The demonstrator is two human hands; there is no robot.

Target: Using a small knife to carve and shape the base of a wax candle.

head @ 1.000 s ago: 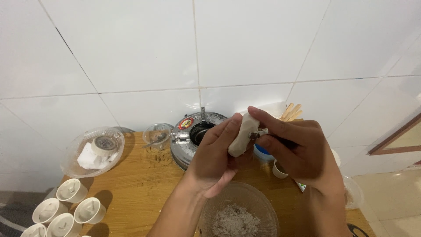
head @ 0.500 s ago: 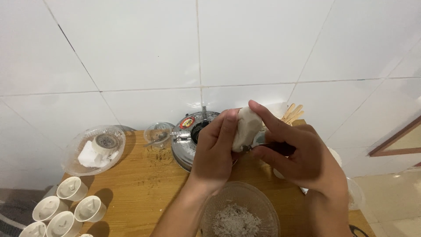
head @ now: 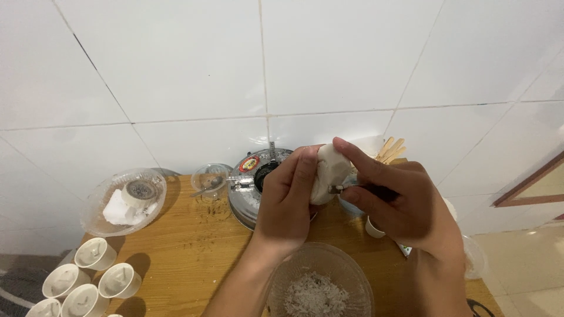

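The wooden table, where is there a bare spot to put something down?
The widest bare wood on the wooden table lies between the white cups, the clear dish, the metal pot and the glass bowl. It is crowded around the pot and under both hands.

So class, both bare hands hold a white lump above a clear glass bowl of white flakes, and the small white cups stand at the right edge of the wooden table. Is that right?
Not quite. The head view shows the small white cups at the left edge of the wooden table, not the right. The rest holds: the left hand and right hand hold the white lump above the clear glass bowl.
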